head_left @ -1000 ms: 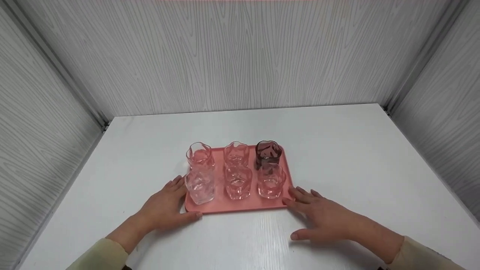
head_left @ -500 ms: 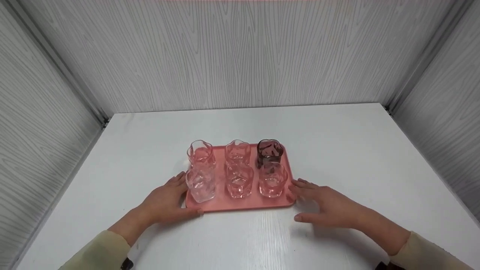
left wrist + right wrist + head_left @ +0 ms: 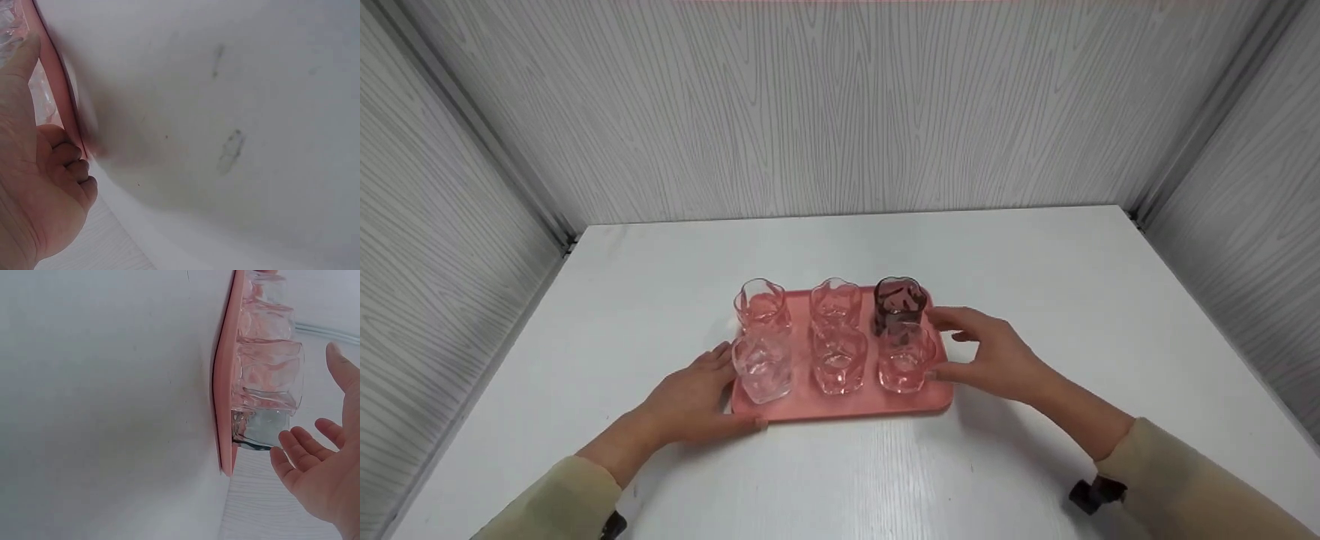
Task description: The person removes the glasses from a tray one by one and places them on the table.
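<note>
A pink tray (image 3: 802,409) on the white table bears several wavy drinking glasses in two rows. All are clear, like the front right glass (image 3: 901,367), except a dark glass (image 3: 894,315) at the back right. My left hand (image 3: 690,405) holds the tray's near left corner, thumb at the front edge and fingers along the left side. The left wrist view shows its thumb on the tray rim (image 3: 52,73) and its fingers curled. Over the tray's right side, my right hand (image 3: 997,352) reaches with thumb and fingers spread, fingertips close to the dark glass and thumb beside the front right glass.
Around the tray lies the white tabletop (image 3: 1035,270). A grey wood-grain panel (image 3: 840,112) stands behind it, with similar panels at left and right. Dark smudges (image 3: 230,149) mark a white surface in the left wrist view. A black strap piece (image 3: 1099,495) sits at my right cuff.
My right hand has left the tray's near right corner and moved up and inward to beside the right glasses. The left hand stays at its corner; the tray has barely shifted.
</note>
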